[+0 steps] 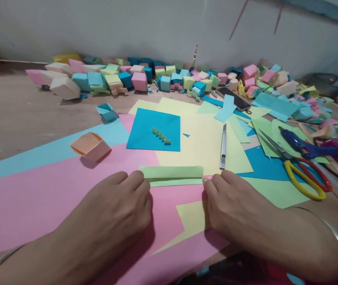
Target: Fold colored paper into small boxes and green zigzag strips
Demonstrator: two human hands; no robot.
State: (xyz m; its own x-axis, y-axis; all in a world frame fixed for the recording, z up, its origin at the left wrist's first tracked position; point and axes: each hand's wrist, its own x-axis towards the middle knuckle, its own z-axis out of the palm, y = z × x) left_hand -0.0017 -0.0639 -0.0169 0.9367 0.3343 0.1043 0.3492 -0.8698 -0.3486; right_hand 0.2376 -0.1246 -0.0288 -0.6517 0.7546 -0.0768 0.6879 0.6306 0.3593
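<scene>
A folded strip of light green paper (pixel 173 173) with a lengthwise crease lies between my two hands. My left hand (pixel 124 206) is closed, its fingers curled at the strip's left end. At the right end, my right hand (pixel 225 202) is closed too, thumb and fingers pinched at the paper's corner. Beyond the strip, a small green zigzag-folded paper piece (pixel 161 136) rests on a blue paper square (pixel 139 138). Just past my right hand lies a box cutter (pixel 223 146). The fingertips of both hands are partly hidden.
Pink paper (pixel 52 194) and cream paper sheets (pixel 207 146) cover the table. An orange paper box (pixel 90 146) and a teal paper box (pixel 107 112) stand left. Scissors (pixel 298 170), a blue glue gun (pixel 299 144) and a phone (pixel 232 99) lie right. Folded paper cubes (pixel 139 82) line the wall.
</scene>
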